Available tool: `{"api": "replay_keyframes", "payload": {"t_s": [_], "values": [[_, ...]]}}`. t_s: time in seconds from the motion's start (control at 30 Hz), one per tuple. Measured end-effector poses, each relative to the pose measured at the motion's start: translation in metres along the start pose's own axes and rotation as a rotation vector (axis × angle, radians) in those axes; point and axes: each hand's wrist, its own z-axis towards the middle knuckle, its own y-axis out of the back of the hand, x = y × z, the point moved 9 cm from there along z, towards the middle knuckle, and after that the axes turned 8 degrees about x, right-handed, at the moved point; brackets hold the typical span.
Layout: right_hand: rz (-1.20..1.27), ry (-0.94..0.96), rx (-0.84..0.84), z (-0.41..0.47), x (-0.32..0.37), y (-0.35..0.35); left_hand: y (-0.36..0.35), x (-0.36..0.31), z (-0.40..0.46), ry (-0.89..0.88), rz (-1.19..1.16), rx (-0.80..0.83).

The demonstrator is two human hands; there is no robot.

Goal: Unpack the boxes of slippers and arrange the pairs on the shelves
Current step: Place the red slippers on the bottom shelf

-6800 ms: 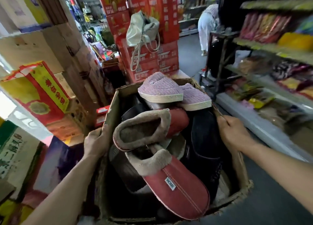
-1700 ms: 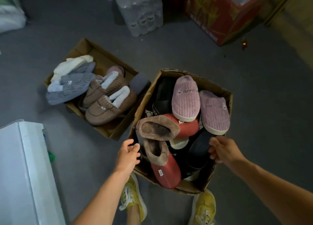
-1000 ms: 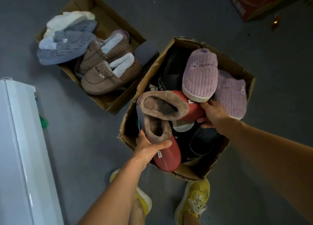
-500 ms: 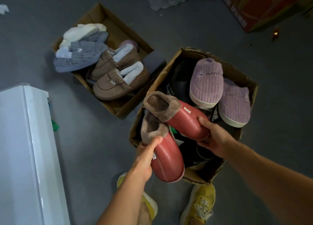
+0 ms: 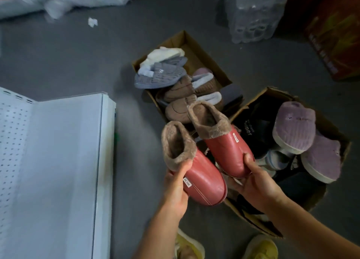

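Shrink-wrapped water bottles [image 5: 253, 11], red carton [image 5: 335, 30]

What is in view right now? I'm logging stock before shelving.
red slippers: 2, red with brown fur lining, one in each hand
purple slippers: 2, right box
brown slippers: 2, left box
grey slipper: 1, left box
boxes: 2, brown cardboard, on floor
shelf: 1, white, left
bottle pack: 1, clear, top
red carton: 1, top right
yellow shoes: 2, bottom
left hand: grips near slipper
right hand: grips far slipper
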Motion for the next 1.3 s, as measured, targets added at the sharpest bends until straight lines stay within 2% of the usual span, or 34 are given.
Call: {"api": "replay_keyframes", "payload": {"t_s": [0.2, 0.37, 0.67, 0.9, 1.07, 1.3], "values": [[-0.104, -0.023, 0.017, 0.021, -0.009, -0.087, 0.066, -0.059, -0.005, 0.004, -0.051, -0.052], [-0.254, -0.068, 0.065, 0.055, -0.049, -0.183, 0.143, -0.113, -0.01, -0.015, -0.052, -0.132], [-0.503, -0.114, 0.091, 0.129, -0.109, -0.32, 0.262, -0.188, -0.002, -0.078, -0.249, -0.2], [-0.644, -0.105, 0.144, 0.19, -0.123, -0.399, 0.317, -0.213, 0.036, -0.066, -0.351, -0.353], [-0.749, -0.106, 0.204, 0.249, -0.125, -0.449, 0.356, -0.226, 0.079, 0.021, -0.212, -0.477], [-0.885, -0.088, 0.27, 0.338, -0.125, -0.506, 0.389, -0.256, 0.152, 0.021, -0.313, -0.56]]}}
